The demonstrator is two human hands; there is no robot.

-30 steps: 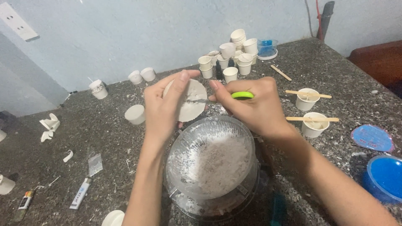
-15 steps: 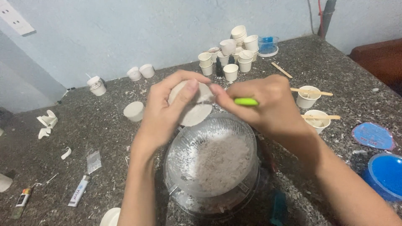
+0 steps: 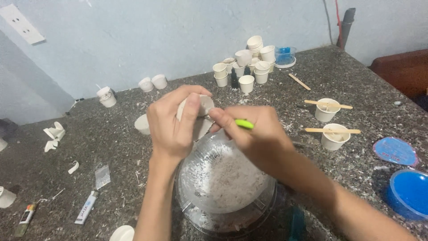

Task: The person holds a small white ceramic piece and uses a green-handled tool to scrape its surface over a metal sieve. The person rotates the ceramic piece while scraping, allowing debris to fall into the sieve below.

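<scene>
**Paper cup held over the bowl, tool at its rim**

We are gripping a small white paper cup (image 3: 198, 114) in our left hand (image 3: 171, 125), fingers closed around it, above the far rim of the clear plastic bowl (image 3: 223, 183) near the table's near edge. Our right hand (image 3: 254, 134) is pinching a green-handled tool (image 3: 244, 124), lying crosswise, its tip pointing left toward the cup.

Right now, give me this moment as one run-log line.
left hand: holds white block | right hand: grips green-handled tool against it | below: clear bowl of white shavings | counter: small cups around
</scene>
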